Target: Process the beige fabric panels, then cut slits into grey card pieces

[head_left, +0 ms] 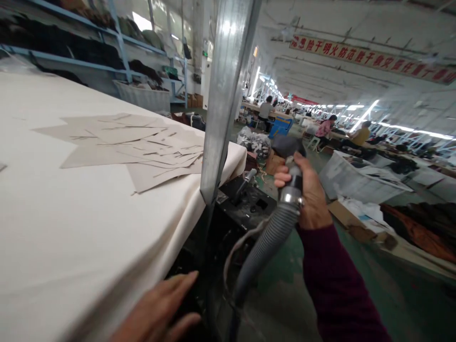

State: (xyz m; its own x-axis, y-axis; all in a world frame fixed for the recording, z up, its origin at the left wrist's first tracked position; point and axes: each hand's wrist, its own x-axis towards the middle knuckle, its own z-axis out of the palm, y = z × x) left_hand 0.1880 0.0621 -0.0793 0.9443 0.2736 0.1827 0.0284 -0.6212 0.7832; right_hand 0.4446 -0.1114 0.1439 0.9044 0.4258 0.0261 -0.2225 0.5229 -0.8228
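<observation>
My right hand [309, 187] is wrapped round the handle end of a grey corrugated hose [269, 244], just below a metal clamp and black band. A dark grey, blurred piece [288, 145] shows beyond the fingers; I cannot tell its kind. A thin cable runs beside the hose, which drops toward the floor. At the bottom, my left hand [156, 306] has its fingers stretched out and thumb apart, by the edge of a table covered in pale cloth [89, 237]. Thin beige cut pieces [142, 145] lie spread on that cloth.
A metal post [228, 90] rises at the table corner. Beside it stands a black machine box [247, 204]. White bins [356, 178], cardboard and fabric piles are on the right. Blue shelves [81, 64] hold dark cloth at the back left. Several people sit at work tables farther off.
</observation>
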